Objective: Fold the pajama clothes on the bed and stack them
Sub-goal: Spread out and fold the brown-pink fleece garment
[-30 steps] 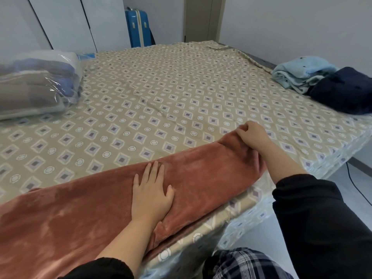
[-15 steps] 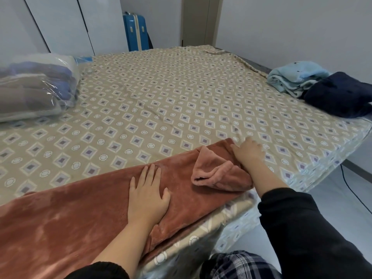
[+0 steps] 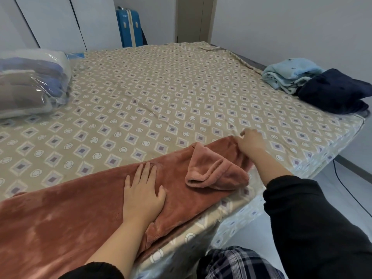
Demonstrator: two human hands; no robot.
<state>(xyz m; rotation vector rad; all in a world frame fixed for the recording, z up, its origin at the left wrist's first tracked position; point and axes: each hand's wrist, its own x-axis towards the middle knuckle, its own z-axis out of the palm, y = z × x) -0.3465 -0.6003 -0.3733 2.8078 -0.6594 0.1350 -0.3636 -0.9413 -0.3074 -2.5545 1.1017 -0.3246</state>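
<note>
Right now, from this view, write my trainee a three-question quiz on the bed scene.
1. True or false: the left hand lies flat on the brown garment.
2. What lies beside the light blue clothes on the bed? A navy clothes; B a pillow; C a book.
3. Fill in: the suitcase beyond the bed is ____ in colour.
Key: 1 true; 2 A; 3 blue.
</note>
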